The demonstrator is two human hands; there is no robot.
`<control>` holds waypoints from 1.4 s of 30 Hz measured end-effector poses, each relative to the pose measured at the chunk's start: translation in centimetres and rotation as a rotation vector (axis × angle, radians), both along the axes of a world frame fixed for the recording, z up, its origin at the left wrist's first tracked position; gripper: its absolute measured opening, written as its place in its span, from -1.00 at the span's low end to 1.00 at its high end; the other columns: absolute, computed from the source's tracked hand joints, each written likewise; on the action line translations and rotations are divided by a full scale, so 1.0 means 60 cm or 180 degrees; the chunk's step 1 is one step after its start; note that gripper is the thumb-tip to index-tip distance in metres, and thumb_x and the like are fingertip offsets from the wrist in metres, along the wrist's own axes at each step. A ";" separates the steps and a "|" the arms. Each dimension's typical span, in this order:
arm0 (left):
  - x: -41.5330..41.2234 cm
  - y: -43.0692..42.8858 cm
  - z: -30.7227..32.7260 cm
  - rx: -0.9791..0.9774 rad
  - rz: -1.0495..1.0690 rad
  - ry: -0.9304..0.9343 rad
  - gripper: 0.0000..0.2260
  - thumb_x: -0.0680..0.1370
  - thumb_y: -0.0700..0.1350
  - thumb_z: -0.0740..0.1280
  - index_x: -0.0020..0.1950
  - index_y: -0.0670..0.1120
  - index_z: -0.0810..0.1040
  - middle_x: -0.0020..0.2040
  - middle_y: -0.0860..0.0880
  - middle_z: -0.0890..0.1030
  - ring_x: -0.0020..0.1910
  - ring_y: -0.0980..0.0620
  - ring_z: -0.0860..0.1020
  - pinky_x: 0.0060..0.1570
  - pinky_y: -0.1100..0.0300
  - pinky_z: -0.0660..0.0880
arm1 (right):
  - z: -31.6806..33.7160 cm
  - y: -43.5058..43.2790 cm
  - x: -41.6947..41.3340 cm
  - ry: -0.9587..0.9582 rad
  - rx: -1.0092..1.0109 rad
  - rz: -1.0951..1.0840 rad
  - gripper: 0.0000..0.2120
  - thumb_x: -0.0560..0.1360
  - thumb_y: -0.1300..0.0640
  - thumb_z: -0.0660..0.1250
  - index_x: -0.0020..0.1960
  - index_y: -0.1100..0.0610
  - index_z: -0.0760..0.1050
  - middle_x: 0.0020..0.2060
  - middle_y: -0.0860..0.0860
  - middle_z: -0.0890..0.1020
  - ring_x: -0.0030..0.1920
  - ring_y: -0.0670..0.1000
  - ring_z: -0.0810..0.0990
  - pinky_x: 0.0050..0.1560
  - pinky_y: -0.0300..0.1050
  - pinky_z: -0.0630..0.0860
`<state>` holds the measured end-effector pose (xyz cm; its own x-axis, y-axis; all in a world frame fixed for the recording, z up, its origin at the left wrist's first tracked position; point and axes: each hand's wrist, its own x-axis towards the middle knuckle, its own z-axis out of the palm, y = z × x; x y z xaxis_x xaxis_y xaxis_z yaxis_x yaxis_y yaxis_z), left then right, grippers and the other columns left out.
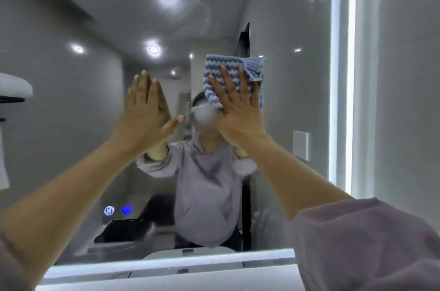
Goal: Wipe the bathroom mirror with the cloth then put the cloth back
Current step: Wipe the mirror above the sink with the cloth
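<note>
The bathroom mirror [71, 124] fills most of the view and reflects a person in a lilac top. A blue-and-white striped cloth [228, 69] lies flat against the glass a little right of centre. My right hand [238, 112] presses it to the mirror with straight, spread fingers. To its left, my left hand [145, 112] rests flat on the bare glass, fingers straight and together, meeting its own reflection. Both forearms reach up from the bottom corners.
A lit strip [342, 76] runs down the mirror's right edge and another along its bottom edge [166, 267]. Two glowing touch buttons [117, 210] sit low on the glass. A white wall plate [301, 145] shows at right.
</note>
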<state>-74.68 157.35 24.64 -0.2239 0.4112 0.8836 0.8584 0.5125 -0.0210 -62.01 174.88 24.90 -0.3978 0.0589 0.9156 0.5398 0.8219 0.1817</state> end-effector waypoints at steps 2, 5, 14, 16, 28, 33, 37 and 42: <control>-0.005 0.013 -0.010 0.0082 0.0045 0.0054 -0.06 0.41 0.37 0.13 0.52 -0.21 -0.15 0.54 -0.18 -0.18 0.51 -0.10 -0.21 0.44 0.00 -0.16 | -0.002 0.001 -0.002 -0.0047 0.0063 -0.0040 -0.42 0.59 -0.10 -0.11 0.54 -0.08 -0.24 0.55 -0.04 -0.20 0.51 0.11 -0.33 0.41 0.09 -0.48; -0.017 0.014 -0.021 0.0085 0.0143 0.0225 -0.07 0.39 0.37 0.04 0.51 -0.24 -0.12 0.54 -0.21 -0.14 0.51 -0.12 -0.18 0.45 -0.07 -0.12 | 0.014 0.021 0.017 -0.0287 0.0406 -0.0025 -0.43 0.61 -0.03 0.03 0.55 -0.07 -0.14 0.55 -0.05 -0.13 0.52 0.10 -0.29 0.47 0.15 -0.37; -0.033 0.019 -0.027 0.0115 0.0156 0.0349 -0.09 0.41 0.37 0.00 0.50 -0.24 -0.14 0.53 -0.22 -0.16 0.49 -0.04 -0.24 0.45 -0.06 -0.13 | 0.047 0.067 0.055 -0.0621 0.1035 -0.0040 -0.46 0.61 0.00 0.05 0.53 -0.10 -0.06 0.55 -0.08 0.00 0.54 0.08 -0.15 0.51 0.21 -0.15; -0.032 0.018 -0.027 0.0109 0.0149 0.0373 -0.10 0.42 0.36 0.02 0.50 -0.25 -0.14 0.53 -0.23 -0.15 0.49 -0.07 -0.22 0.45 -0.07 -0.11 | 0.059 0.082 0.063 -0.0506 0.0949 -0.0098 -0.46 0.59 -0.03 -0.01 0.54 -0.09 -0.05 0.55 -0.05 0.02 0.54 0.09 -0.17 0.50 0.22 -0.16; -0.026 0.020 -0.028 0.0124 -0.0017 0.0300 -0.15 0.43 0.34 -0.04 0.43 -0.22 -0.28 0.50 -0.25 -0.22 0.48 -0.17 -0.26 0.45 -0.12 -0.15 | 0.111 0.137 0.105 0.1090 -0.0490 -0.0512 -0.42 0.55 -0.15 -0.17 0.54 -0.09 -0.17 0.56 -0.02 -0.10 0.53 0.04 -0.24 0.37 -0.06 -0.51; -0.026 0.021 -0.030 0.0194 -0.0052 0.0286 -0.15 0.42 0.34 -0.06 0.43 -0.23 -0.28 0.51 -0.25 -0.21 0.49 -0.15 -0.25 0.45 -0.10 -0.16 | 0.103 0.099 0.063 0.1129 -0.0674 -0.0342 -0.42 0.61 -0.09 -0.06 0.48 -0.15 -0.34 0.56 -0.02 -0.17 0.53 0.09 -0.28 0.44 0.10 -0.40; -0.024 0.020 -0.029 0.0208 -0.0113 0.0242 -0.15 0.44 0.34 -0.02 0.43 -0.21 -0.30 0.51 -0.23 -0.25 0.48 -0.14 -0.29 0.45 -0.08 -0.20 | 0.081 0.020 -0.003 0.0786 0.0033 -0.0292 -0.41 0.59 -0.08 -0.01 0.55 -0.05 -0.16 0.56 0.01 -0.06 0.54 0.12 -0.18 0.42 0.12 -0.43; -0.019 0.019 -0.026 0.0223 -0.0054 0.0194 -0.16 0.47 0.34 -0.01 0.44 -0.19 -0.34 0.51 -0.20 -0.26 0.49 -0.11 -0.31 0.45 -0.05 -0.23 | 0.080 -0.084 -0.105 -0.0054 0.0671 0.0067 -0.46 0.60 -0.08 -0.13 0.52 -0.07 -0.22 0.56 -0.01 -0.07 0.54 0.09 -0.19 0.47 0.23 -0.27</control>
